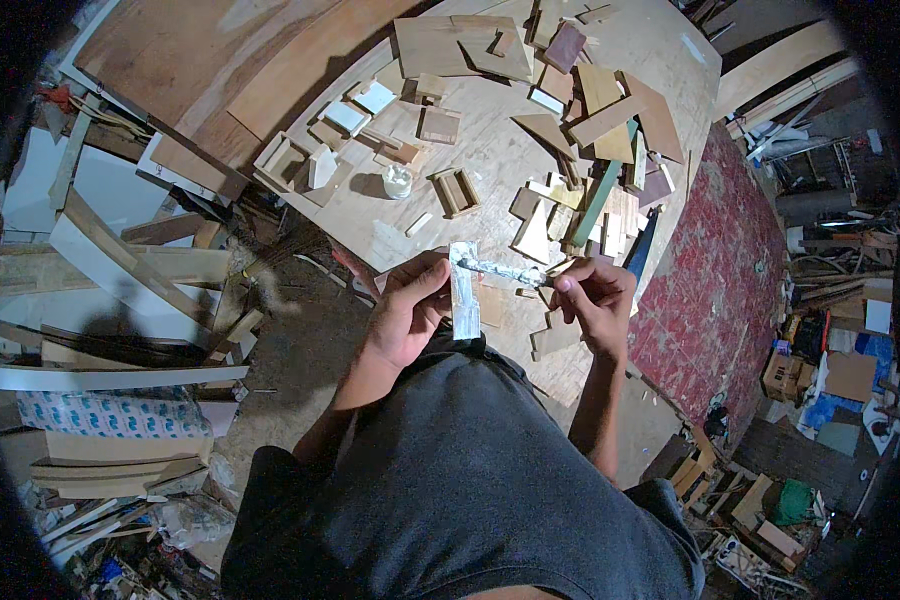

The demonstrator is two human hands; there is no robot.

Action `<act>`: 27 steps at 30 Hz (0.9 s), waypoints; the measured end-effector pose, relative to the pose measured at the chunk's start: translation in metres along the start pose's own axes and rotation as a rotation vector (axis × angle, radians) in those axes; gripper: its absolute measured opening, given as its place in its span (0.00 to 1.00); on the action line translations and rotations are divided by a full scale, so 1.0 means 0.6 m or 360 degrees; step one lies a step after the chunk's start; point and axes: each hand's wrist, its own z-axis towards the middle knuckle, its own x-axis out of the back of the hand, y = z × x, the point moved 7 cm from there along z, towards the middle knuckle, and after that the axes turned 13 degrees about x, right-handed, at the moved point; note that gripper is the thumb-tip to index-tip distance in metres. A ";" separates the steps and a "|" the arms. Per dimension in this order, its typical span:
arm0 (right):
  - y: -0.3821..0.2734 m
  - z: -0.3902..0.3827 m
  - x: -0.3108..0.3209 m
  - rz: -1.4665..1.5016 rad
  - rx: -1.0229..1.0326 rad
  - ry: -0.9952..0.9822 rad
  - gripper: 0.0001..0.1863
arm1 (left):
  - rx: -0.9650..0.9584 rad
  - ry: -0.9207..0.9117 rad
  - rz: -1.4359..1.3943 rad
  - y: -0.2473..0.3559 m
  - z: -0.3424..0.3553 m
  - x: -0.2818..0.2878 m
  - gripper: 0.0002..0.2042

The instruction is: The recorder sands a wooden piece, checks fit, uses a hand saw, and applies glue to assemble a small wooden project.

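Just in front of my body, my left hand (410, 308) pinches a short flat wooden strip (465, 305) by its left edge. White smears cover the strip's upper face. My right hand (598, 300) grips the end of a thin stick (505, 272) crusted in white, perhaps a brush; its kind is not clear. The stick's far end lies against the strip near the top. On the table beyond, left of centre, stands a small jar (397, 181) with whitish contents. A small open wooden box frame (454, 191) sits to its right.
Wood offcuts (610, 120) heap up on the table's right side (695, 70). Small wooden box pieces (285, 160) lie at its left. A large board (180, 60) leans at the far left. Scrap boards (120, 375) crowd the left floor; a red surface (710, 290) lies to the right.
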 end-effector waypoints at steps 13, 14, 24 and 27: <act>0.007 -0.010 0.009 0.0058 -0.0072 0.0023 0.05 | -0.0075 0.0166 0.0017 0.008 0.004 0.012 0.05; 0.009 -0.009 0.009 0.0058 -0.0072 0.0022 0.05 | -0.0068 0.0169 -0.0004 0.006 0.005 0.015 0.05; 0.002 0.007 0.013 -0.0046 -0.0006 0.0178 0.06 | -0.0098 0.0155 0.0221 0.009 0.005 0.008 0.10; -0.001 0.007 0.009 -0.0151 -0.0042 0.0161 0.05 | 0.0002 0.0102 0.0127 0.006 0.006 -0.004 0.06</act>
